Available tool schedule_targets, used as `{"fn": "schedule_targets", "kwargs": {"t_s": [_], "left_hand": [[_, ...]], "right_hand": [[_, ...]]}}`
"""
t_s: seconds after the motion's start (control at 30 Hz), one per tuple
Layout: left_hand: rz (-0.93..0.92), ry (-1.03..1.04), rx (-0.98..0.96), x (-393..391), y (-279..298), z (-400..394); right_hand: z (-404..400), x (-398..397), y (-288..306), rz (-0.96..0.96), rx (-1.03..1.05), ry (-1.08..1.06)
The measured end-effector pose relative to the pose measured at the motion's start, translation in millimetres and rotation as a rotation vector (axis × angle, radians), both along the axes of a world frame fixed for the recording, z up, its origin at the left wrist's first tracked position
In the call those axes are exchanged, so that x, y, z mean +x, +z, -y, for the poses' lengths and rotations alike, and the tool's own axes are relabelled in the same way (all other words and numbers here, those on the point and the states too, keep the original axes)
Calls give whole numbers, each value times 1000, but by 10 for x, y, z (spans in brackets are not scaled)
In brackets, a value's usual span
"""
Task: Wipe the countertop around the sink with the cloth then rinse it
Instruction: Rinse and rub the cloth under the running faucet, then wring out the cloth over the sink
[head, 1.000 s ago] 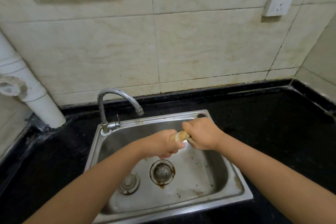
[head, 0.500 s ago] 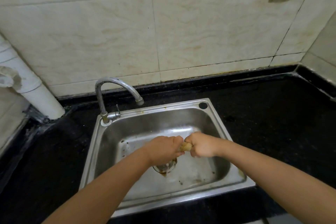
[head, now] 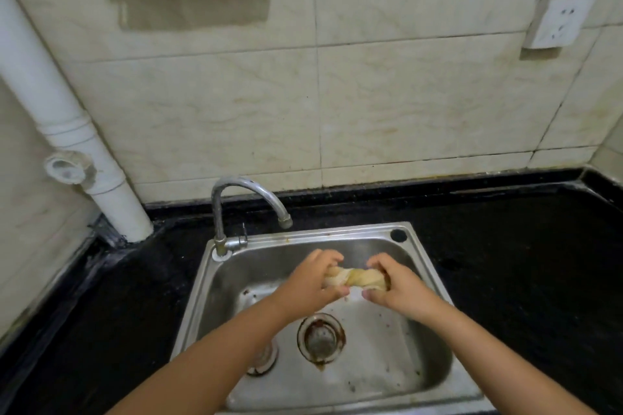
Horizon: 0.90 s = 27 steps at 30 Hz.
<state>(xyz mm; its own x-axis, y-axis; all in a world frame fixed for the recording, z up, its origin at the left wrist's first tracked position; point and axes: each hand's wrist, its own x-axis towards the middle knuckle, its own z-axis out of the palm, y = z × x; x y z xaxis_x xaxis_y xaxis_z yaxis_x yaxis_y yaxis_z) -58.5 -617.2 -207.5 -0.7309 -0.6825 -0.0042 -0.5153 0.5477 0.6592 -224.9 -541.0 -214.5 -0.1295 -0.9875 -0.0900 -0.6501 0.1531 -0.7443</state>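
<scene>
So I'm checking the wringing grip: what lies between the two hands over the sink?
In the head view, only the twisted cloth spans the gap between the left hand and right hand; both grip its ends above the sink basin.

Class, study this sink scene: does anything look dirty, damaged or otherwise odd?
Yes. The drain strainer wears a brown, rust-like ring, and dark specks dot the sink floor. Otherwise nothing is spilled: the left hand and right hand grip a twisted cloth above the basin.
</scene>
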Motion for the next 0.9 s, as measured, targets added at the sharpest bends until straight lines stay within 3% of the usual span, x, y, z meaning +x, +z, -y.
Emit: {"fn": "schedule_targets", "kwargs": {"t_s": [0.17, 0.37, 0.53, 0.63, 0.73, 0.83, 0.9], "left_hand": [[-301, 112, 388, 156, 231, 41], [-445, 237, 516, 283, 744, 195], [-554, 484, 927, 371, 1011, 293], [-692, 498, 1081, 438, 1010, 324], [-780, 361, 1007, 493, 910, 332], [-687, 319, 815, 559, 783, 370], [-600, 320, 701, 586, 736, 383]], "right_hand": [[40, 73, 310, 338, -251, -184], [223, 270, 764, 265, -446, -164], [312, 412, 988, 239, -481, -94], [349, 494, 1013, 310, -442, -88], [379, 550, 986, 383, -410, -109], [388, 609, 953, 568, -400, -123], [389, 643, 892, 586, -437, -174]]}}
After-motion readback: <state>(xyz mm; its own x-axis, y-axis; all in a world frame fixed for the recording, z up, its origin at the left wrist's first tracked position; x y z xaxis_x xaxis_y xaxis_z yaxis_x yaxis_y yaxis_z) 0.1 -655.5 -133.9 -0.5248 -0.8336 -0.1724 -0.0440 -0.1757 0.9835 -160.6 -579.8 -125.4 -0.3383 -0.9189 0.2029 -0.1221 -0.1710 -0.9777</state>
